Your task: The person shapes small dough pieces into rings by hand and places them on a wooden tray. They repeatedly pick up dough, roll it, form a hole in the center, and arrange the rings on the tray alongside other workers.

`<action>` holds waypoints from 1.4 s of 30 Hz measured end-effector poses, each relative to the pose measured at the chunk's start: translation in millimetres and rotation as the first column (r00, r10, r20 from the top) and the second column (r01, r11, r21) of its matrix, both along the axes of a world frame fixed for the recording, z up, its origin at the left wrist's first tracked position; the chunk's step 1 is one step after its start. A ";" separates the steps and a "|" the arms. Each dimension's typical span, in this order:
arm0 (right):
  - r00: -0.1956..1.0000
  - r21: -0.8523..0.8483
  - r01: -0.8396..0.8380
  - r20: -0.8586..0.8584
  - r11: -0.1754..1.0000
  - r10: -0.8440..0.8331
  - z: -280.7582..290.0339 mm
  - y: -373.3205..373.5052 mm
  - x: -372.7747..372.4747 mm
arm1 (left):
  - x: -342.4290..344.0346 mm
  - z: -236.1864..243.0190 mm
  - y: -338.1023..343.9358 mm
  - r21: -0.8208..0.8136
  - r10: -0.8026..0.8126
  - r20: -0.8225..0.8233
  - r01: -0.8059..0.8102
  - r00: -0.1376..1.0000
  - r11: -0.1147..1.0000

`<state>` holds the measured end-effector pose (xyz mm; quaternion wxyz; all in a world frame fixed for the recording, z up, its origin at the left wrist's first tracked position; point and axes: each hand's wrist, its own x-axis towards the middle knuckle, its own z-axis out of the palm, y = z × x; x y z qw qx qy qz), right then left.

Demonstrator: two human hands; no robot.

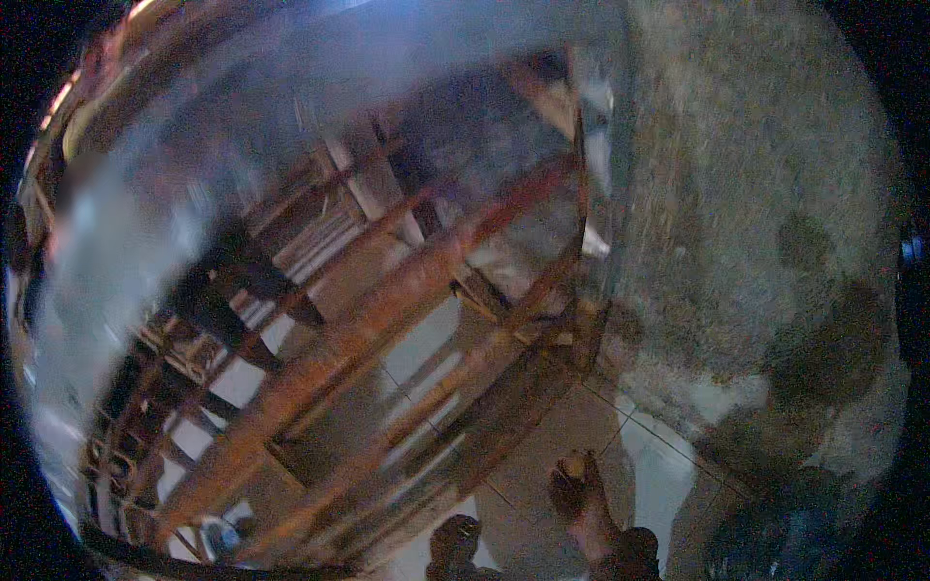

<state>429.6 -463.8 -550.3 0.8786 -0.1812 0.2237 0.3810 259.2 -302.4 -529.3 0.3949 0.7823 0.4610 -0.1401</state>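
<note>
Neither of my hands can be made out in this dim, motion-smeared view. Low in the picture, two small dark shapes look like feet on the tiled floor: a left foot (pixel 455 542) and a right foot (pixel 578 499), which has a pale round spot at its tip. Left of them stands a frame of long reddish-brown bars (pixel 358 334), running slantwise from lower left to upper right. Over its far side lies a smeared blue-grey surface (pixel 387 48), too blurred to name.
A stained, rough grey-green wall or slab (pixel 717 174) fills the right side. Pale floor tiles (pixel 664 465) with dark joints and shadows run along it. Pieces of wood or slats (pixel 325 228) and dark clutter show between the bars. The left edge is blurred.
</note>
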 end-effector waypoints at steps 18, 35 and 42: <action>-0.107 -0.019 0.974 0.837 0.225 0.536 684.4 103.0 192.3 | -231.9 273.8 26.4 -0.463 0.832 0.284 -0.692 0.477 0.554; -0.070 -0.616 -0.231 0.783 0.753 0.618 625.9 155.0 -306.0 | -428.9 269.0 -408.1 -0.562 0.228 0.240 -0.327 -0.944 -0.760; -0.699 -0.621 -0.334 0.668 0.709 0.256 655.0 287.1 -493.3 | -541.6 283.7 -354.9 -0.434 0.314 0.174 -0.359 -0.933 -0.827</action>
